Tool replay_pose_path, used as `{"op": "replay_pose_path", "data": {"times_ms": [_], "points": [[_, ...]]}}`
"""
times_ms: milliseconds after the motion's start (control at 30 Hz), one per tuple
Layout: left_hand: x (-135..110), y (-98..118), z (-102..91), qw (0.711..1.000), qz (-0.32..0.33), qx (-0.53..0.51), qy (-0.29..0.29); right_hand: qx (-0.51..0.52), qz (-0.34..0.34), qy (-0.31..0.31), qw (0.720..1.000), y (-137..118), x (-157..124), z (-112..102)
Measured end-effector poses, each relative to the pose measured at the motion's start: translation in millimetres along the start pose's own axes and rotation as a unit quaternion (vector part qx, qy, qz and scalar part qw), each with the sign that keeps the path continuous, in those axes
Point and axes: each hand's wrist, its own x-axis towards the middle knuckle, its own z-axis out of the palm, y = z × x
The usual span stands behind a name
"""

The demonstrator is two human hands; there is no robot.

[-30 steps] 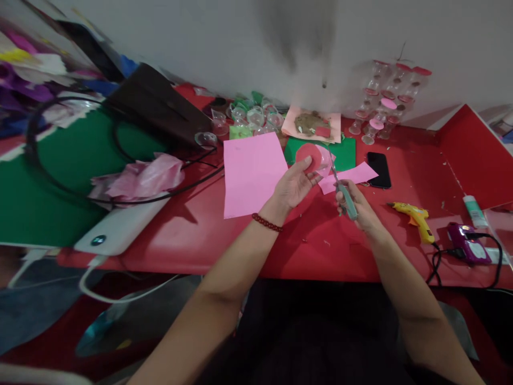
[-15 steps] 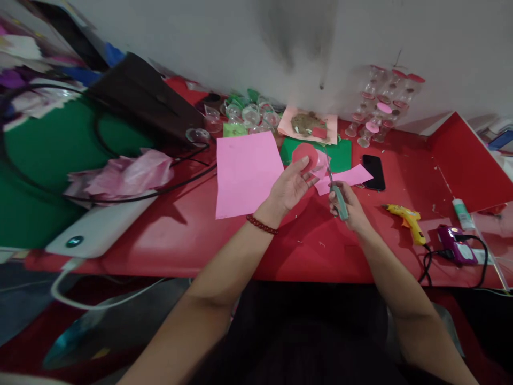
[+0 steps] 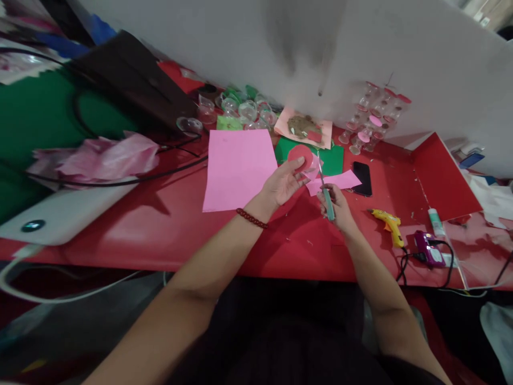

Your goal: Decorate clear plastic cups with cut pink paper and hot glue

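The left hand (image 3: 282, 184) is raised over the glossy red tabletop (image 3: 160, 224), its thumb and fingers pinched narrowly on the edge of a flat round red disc (image 3: 300, 156), with a small pale pink paper scrap (image 3: 313, 171) hanging from the disc at its four o'clock. Just beside it, at about four o'clock from the disc, the right hand (image 3: 334, 206) is curled tight around the teal handles of a pair of slim scissors (image 3: 325, 190), whose blades point toward twelve o'clock and meet the scrap; how far the blades gape cannot be told. At nine o'clock from the disc lies a large pink paper sheet (image 3: 236, 168). A green paper sheet (image 3: 334, 158) sits at two o'clock from the scissors, a black phone (image 3: 363, 178) at three o'clock, and a yellow glue gun (image 3: 387, 224) at four o'clock from the right hand.
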Motion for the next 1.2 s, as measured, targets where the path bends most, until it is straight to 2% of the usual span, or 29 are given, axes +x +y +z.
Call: {"op": "replay_pose_path", "data": {"times_ms": [433, 733, 967, 1100, 1200], "points": [[1.2, 6.7, 2.3, 0.999, 0.014, 0.032, -0.005, -0.04, 0.015, -0.009, 0.999, -4.7, 3.8, -7.2], [4.4, 14.7, -4.6, 0.997, 0.023, 0.072, -0.016, -0.056, 0.033, -0.004, 0.998, -12.4, -0.3, -3.8], [8.3, 12.9, -7.9, 0.997, 0.047, 0.064, 0.003, -0.063, 0.033, 0.0, 0.997, -13.7, -2.3, -0.7], [9.0, 14.7, -10.0, 0.997, 0.026, 0.069, 0.012, -0.055, 0.034, 0.012, 0.998, -12.5, -2.2, 0.9], [8.8, 17.5, -12.2, 0.999, 0.001, 0.032, 0.012, -0.029, 0.017, 0.036, 0.999, -15.3, -1.1, -4.0]]}}
